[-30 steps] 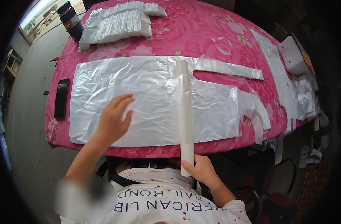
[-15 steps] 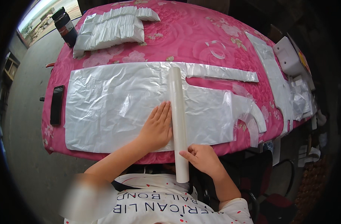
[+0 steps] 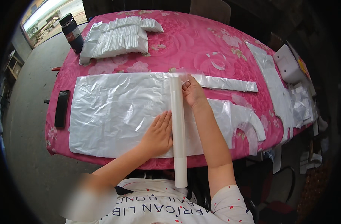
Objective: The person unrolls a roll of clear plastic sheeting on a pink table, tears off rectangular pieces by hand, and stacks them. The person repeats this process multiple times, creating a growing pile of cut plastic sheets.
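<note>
The left hand [image 3: 158,135] is laid flat, palm down, on the silvery-white plastic bag [image 3: 103,104]; its fingers are straight, close together and directed away from the body, and it grasps nothing. Its fingertips and index-finger side lie against or just beside the left flank of the pale roll [image 3: 179,130]. The right hand [image 3: 194,93] is at the far end of the roll, on its right side, with the fingers partly curled and the index finger reaching toward the far edge of the bag. Clear film [image 3: 181,71] shows at these fingertips; whether it is pinched between them cannot be determined. The roll lies lengthwise across the bag, and its near end projects past the near edge of the table [image 3: 185,48], toward the wearer. To the right of the roll, the bag divides into a straight upper strip [image 3: 230,83] and a curved lower strip [image 3: 257,125]. A black phone [image 3: 61,109] lies left of the bag.
</note>
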`<action>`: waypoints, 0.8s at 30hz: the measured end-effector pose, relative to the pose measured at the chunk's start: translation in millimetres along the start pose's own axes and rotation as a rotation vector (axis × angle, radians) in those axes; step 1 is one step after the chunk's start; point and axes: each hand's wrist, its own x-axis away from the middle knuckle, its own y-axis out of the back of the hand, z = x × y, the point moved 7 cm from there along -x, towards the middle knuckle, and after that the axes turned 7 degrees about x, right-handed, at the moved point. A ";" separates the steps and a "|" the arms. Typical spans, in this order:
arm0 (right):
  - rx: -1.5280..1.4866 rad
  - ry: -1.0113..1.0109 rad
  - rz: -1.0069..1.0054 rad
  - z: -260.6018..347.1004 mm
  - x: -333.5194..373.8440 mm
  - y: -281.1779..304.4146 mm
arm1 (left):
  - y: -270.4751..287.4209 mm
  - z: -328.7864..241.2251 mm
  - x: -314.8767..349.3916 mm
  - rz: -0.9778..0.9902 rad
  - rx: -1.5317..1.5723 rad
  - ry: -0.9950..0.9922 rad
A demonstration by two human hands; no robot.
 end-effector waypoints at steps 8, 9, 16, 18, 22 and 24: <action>0.164 0.599 0.217 94.9 76.1 -111.7 | -0.1 1.5 3.4 -0.018 -0.015 0.016; 0.242 0.630 0.307 78.0 84.4 -140.5 | 2.2 0.4 2.8 -0.009 -0.009 0.016; 1.475 0.727 0.501 -133.8 103.3 -233.1 | -8.2 1.5 2.0 -0.126 -0.092 -0.079; 1.693 0.602 0.589 -165.0 105.8 -240.1 | -15.6 6.3 0.9 -0.102 -0.092 -0.041; 1.662 0.360 0.840 -159.2 130.4 -253.9 | -17.0 9.0 1.9 -0.149 -0.088 -0.032; 1.712 0.385 0.942 -141.6 143.9 -247.6 | 3.3 12.4 1.8 -0.207 0.203 0.008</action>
